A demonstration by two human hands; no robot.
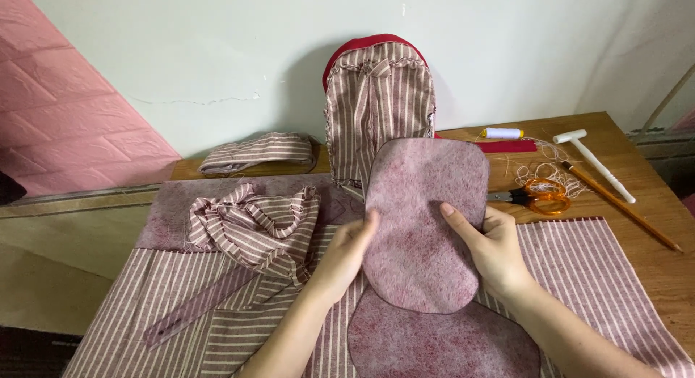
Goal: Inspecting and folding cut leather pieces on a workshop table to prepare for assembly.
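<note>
A: Nearest us: second felt panel [441, 345], mottled maroon, flat on the striped fabric [601, 277] at the bottom edge. We see both our forearms coming up over it.

B: Hands?

A: Left hand [344, 258] grips the left edge of the raised felt panel [427, 226], thumb on the front face, fingers [362, 230] behind it, so clenched on the panel. Right hand [492, 251] does the same on the right edge, thumb laid across the front, fingers wrapped around the back.

B: Panel position?

A: Held up off the counter [637, 168], roughly upright, rounded corners, lower end overlapping the flat panel below. Its top edge covers the lower part of the striped backpack [380, 107], which stands against the wall [217, 45] with a red rim along the top.

B: Left side?

A: Bunched striped piece [250, 226] lies on the fabric, near the left hand but not touching. We see a ruler [195, 306] lying diagonally below it. Folded striped strip [257, 152] sits further back by the wall.

B: Right side?

A: Orange-handled scissors [539, 195] just beyond the right hand, loose threads around them. White thread spool [502, 133] and a red strip [510, 146] behind. White mallet [594, 161] and a pencil [622, 206] lie diagonally toward the right edge, well apart from the hands.
</note>
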